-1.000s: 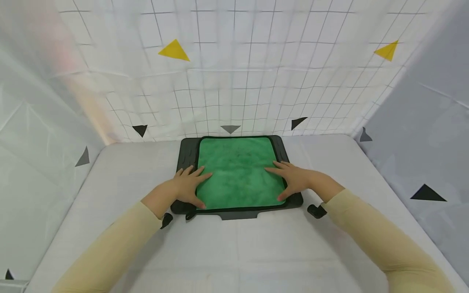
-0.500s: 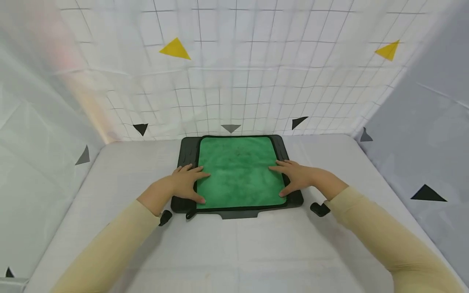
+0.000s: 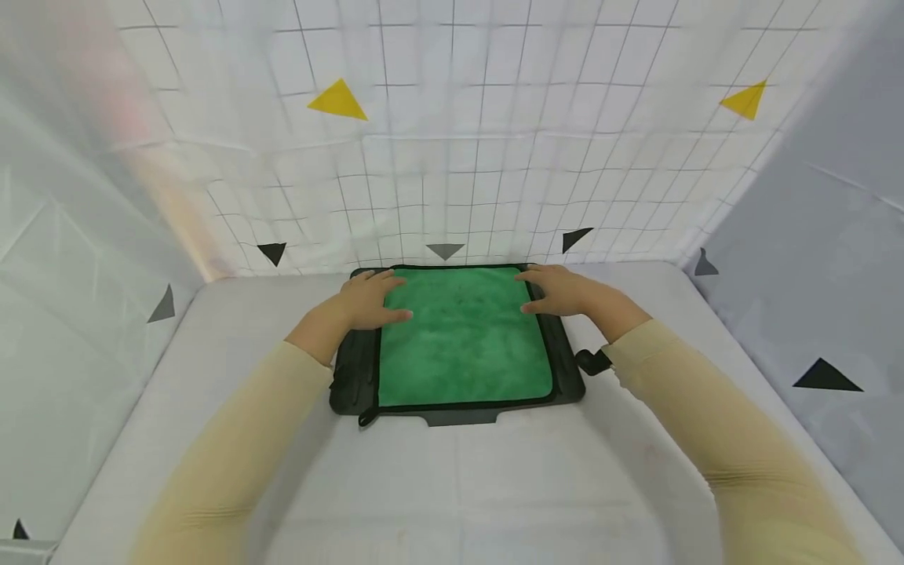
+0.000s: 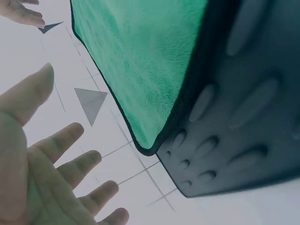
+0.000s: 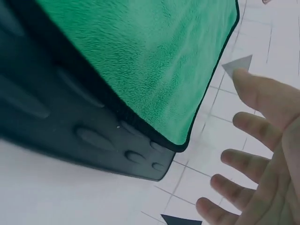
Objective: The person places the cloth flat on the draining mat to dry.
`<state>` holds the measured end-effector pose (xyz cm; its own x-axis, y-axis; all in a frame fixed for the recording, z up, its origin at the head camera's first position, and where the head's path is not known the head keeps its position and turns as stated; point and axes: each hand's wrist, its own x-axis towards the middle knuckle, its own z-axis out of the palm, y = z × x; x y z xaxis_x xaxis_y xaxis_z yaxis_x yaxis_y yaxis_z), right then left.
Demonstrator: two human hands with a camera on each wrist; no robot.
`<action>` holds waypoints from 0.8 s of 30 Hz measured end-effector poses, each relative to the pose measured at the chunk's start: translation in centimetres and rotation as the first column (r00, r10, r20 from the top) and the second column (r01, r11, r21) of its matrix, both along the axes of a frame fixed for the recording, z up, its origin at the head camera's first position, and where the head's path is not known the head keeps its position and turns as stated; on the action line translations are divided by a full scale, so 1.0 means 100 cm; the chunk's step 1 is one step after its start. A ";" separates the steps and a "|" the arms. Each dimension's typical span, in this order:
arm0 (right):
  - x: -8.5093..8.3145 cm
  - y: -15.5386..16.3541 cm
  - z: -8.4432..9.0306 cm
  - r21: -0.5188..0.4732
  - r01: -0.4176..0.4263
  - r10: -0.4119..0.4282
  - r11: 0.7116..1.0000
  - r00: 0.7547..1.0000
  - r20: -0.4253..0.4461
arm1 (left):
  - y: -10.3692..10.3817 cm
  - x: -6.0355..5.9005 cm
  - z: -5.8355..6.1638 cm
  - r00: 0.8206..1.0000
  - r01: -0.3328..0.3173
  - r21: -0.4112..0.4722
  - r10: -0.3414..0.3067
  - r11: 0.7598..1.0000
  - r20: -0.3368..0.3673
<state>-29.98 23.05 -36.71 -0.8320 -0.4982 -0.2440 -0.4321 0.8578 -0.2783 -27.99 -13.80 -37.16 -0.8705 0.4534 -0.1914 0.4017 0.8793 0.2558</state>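
A: Finger state? Left hand [image 3: 367, 302], right hand [image 3: 561, 292].

B: Both spread and relaxed, holding nothing. The wrist views show straight fingers [image 4: 70, 161] hovering off the far corners, and the same on the right fingers [image 5: 248, 164]. From the head view the hands sit at the far left and far right corners of the green cloth [image 3: 462, 333]; I cannot tell if the fingertips actually touch it.

A: Where's the cloth?

B: Flat on the black tray [image 3: 353, 369], which sits on the white table [image 3: 452, 486] against the gridded back wall [image 3: 452, 157]. It covers most of the tray, with its edges inside the rim.

A: Handling?

B: Judging by the nap, it's microfibre: light, limp, not fragile, no slip risk. It has a dark stitched hem [image 5: 206, 101], probably the firmest part. It'll sag and fold when lifted.

A: Grip point?

B: Pinch the two far corners [image 4: 145, 145] at the hem, thumb over, fingers under. The tray looks stiff and bumpy, so the cloth should peel off cleanly.
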 end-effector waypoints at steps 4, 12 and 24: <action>-0.011 -0.005 -0.003 -0.041 0.026 -0.027 0.999 1.000 -0.009 | 0.004 -0.011 0.000 0.999 -0.034 0.021 0.034 0.999 0.002; -0.034 -0.016 -0.024 -0.024 0.061 -0.062 0.998 0.997 -0.050 | 0.017 -0.028 -0.013 0.994 -0.108 -0.018 0.108 0.994 0.032; -0.046 -0.031 -0.051 -0.002 0.101 -0.101 0.995 0.994 -0.044 | 0.025 -0.039 -0.039 0.967 -0.223 -0.053 0.228 0.973 0.110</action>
